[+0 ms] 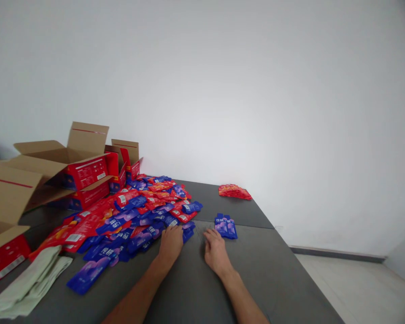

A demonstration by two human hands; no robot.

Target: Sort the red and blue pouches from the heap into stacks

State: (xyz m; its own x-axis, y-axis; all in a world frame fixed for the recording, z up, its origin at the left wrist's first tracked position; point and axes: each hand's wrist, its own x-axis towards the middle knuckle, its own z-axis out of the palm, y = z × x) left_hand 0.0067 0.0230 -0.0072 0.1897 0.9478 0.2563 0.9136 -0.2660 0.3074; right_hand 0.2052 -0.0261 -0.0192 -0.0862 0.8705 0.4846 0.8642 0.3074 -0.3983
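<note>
My left hand (171,244) is at the right edge of a mixed heap of sachets (148,211). Its fingers curl down over a blue sachet (188,230), part of which sticks out to the right of them. Resting low over the grey table, my right hand (217,252) has its fingers slightly bent and apart, with nothing visible in them. Just beyond its fingertips, a few blue sachets (226,226) with a pale purple print lie overlapping side by side. The undersides of both hands are hidden.
A fanned row of red sachets (234,191) lies near the wall. Opened red cartons (87,173) with raised brown flaps stand at left, another open carton (8,256) nearer. Folded pale cloths or bags (26,285) lie at front left. The table's right edge (298,265) borders the floor.
</note>
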